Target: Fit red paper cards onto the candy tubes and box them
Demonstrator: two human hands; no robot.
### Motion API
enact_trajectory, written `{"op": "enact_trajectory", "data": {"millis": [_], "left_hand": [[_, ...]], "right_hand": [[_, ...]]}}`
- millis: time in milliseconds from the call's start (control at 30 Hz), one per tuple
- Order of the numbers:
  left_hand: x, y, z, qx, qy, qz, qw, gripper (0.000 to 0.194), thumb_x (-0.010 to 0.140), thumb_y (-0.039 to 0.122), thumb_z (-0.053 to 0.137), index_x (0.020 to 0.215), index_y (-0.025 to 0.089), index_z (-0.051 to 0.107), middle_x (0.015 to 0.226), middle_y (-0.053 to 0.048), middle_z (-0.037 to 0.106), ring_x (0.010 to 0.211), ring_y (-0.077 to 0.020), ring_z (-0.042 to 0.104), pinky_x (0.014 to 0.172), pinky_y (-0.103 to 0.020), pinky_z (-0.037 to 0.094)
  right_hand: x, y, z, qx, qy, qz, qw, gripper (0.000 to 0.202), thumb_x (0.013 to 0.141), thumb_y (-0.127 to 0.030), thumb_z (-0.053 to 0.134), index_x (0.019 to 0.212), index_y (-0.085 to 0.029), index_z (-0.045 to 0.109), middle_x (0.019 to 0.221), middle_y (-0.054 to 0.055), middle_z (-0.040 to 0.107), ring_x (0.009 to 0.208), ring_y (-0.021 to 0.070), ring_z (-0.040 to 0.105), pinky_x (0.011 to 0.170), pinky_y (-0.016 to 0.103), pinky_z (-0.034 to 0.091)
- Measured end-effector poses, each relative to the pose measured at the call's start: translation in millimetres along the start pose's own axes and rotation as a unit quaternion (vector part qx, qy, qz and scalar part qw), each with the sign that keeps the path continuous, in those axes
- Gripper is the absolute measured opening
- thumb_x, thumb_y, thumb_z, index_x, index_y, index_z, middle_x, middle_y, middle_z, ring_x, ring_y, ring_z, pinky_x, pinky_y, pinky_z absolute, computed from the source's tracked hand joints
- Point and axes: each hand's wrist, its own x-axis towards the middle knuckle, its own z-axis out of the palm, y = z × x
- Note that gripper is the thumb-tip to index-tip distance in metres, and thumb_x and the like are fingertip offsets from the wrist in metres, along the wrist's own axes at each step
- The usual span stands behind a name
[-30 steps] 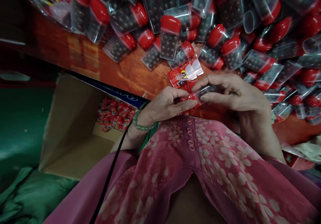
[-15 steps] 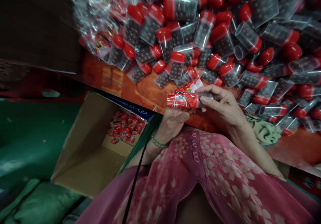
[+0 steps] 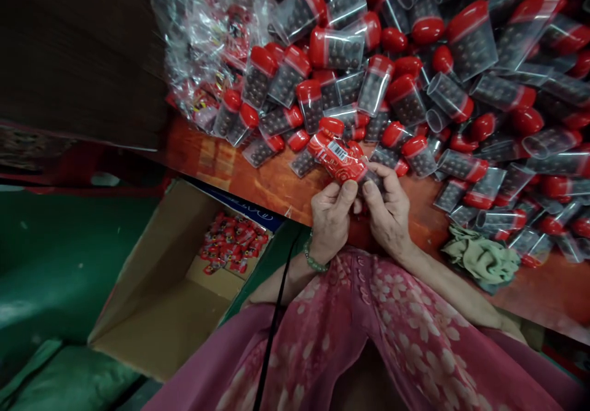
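Observation:
Near the table's front edge, both hands are on one small clear container (image 3: 374,179) of dark round balls, largely hidden by my fingers. A red printed wrapper (image 3: 340,156) with a barcode covers its upper-left part. My left hand (image 3: 332,217) is closed, its thumb pressing on the wrapper's lower edge. On the other side, my right hand (image 3: 388,211) pinches the container's bare end between thumb and fingers. Just beyond lie many red-capped containers (image 3: 375,85) of dark balls, heaped on the table.
Crinkled clear plastic with red printed wrappers (image 3: 207,48) lies at the pile's left. An open cardboard box (image 3: 152,288) below the orange-brown table (image 3: 212,159) holds many red wrapped pieces (image 3: 233,242). A crumpled pale green cloth (image 3: 482,257) rests on the right.
The wrapped container has turned from level to tilted, its wrapped end pointing up and left. My left hand has moved from beneath it to its near edge, thumb on top. The view has shifted slightly.

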Motion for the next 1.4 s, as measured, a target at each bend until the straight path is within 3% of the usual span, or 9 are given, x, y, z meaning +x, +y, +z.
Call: {"op": "enact_trajectory", "data": {"millis": [200,500,733,800,967,1100,1200,1300,1400], "left_hand": [[9.3,5.8,-7.0,-0.008,-0.06,0.026,0.998,0.056,0.085,0.075,0.062,0.099,0.021,0.064,0.065,0.002,0.06,0.055,-0.0098,0.05,0.054,-0.026,0.042],[16.1,13.0,-0.3,-0.088,-0.018,-0.012,0.996,0.046,0.082,0.065,0.073,0.085,0.018,0.075,0.084,-0.005,0.077,0.059,-0.0094,0.058,0.055,-0.023,0.048],[16.7,19.8,-7.3,-0.117,-0.013,-0.021,0.993,0.031,0.078,0.051,0.082,0.086,0.021,0.08,0.091,-0.005,0.08,0.096,-0.0215,0.075,0.085,-0.032,0.06],[17.7,21.2,-8.6,-0.105,-0.001,-0.016,0.994,0.033,0.079,0.053,0.081,0.085,0.021,0.08,0.093,-0.005,0.08,0.101,-0.0232,0.075,0.091,-0.035,0.06],[15.4,25.6,-18.4,-0.037,-0.01,0.028,0.999,0.03,0.085,0.052,0.076,0.084,0.022,0.078,0.089,-0.004,0.079,0.096,-0.0221,0.075,0.091,-0.036,0.059],[10.3,34.9,-30.0,0.112,-0.069,0.037,0.991,0.038,0.09,0.056,0.067,0.082,0.02,0.076,0.08,-0.003,0.075,0.084,-0.02,0.072,0.084,-0.032,0.056],[7.7,43.1,-33.2,0.235,-0.142,0.035,0.961,0.044,0.093,0.056,0.063,0.072,0.018,0.071,0.073,-0.003,0.071,0.075,-0.0182,0.067,0.076,-0.031,0.053],[6.7,45.9,-30.8,0.309,-0.186,0.051,0.931,0.047,0.096,0.054,0.058,0.069,0.017,0.068,0.069,-0.003,0.068,0.07,-0.0163,0.064,0.071,-0.029,0.05],[5.8,42.0,-27.4,0.325,-0.193,0.084,0.922,0.035,0.094,0.047,0.063,0.081,0.017,0.073,0.075,-0.003,0.071,0.072,-0.0152,0.063,0.071,-0.027,0.05]], "right_hand": [[7.9,-0.8,0.6,0.141,-0.06,0.058,0.987,0.032,0.093,-0.051,0.065,0.115,-0.028,0.059,0.065,-0.008,0.057,0.056,0.0112,0.055,0.059,0.026,0.047],[8.5,2.1,-4.0,0.11,-0.04,0.028,0.993,0.026,0.095,-0.046,0.067,0.109,-0.025,0.064,0.066,-0.008,0.061,0.055,0.0079,0.055,0.058,0.022,0.046],[8.7,-3.5,-10.5,0.08,-0.009,0.035,0.996,0.029,0.087,-0.041,0.076,0.113,-0.029,0.074,0.101,-0.002,0.075,0.059,0.0068,0.062,0.058,0.023,0.054],[9.0,-2.8,-15.4,0.108,-0.016,0.055,0.992,0.029,0.085,-0.04,0.08,0.111,-0.03,0.075,0.099,-0.003,0.077,0.058,0.0066,0.065,0.059,0.022,0.056],[16.1,-5.6,-36.9,0.236,-0.041,0.112,0.964,0.04,0.07,-0.045,0.091,0.102,-0.03,0.074,0.075,-0.005,0.075,0.053,0.0107,0.067,0.055,0.022,0.058],[27.5,-14.7,-48.2,0.213,-0.045,0.095,0.971,0.035,0.067,-0.045,0.093,0.089,-0.027,0.073,0.079,-0.002,0.076,0.063,0.015,0.07,0.061,0.029,0.061],[36.1,-19.4,-46.0,0.183,-0.046,0.058,0.98,0.036,0.067,-0.049,0.092,0.089,-0.027,0.073,0.085,-0.001,0.075,0.074,0.0163,0.07,0.074,0.033,0.061],[41.8,-21.5,-37.9,0.168,-0.093,0.067,0.979,0.034,0.065,-0.047,0.092,0.084,-0.026,0.074,0.078,-0.004,0.071,0.066,0.0119,0.063,0.067,0.027,0.056],[44.0,-23.8,-29.7,0.17,-0.075,0.084,0.979,0.035,0.061,-0.046,0.094,0.078,-0.023,0.074,0.073,-0.006,0.068,0.06,0.0083,0.057,0.063,0.024,0.053]]}}
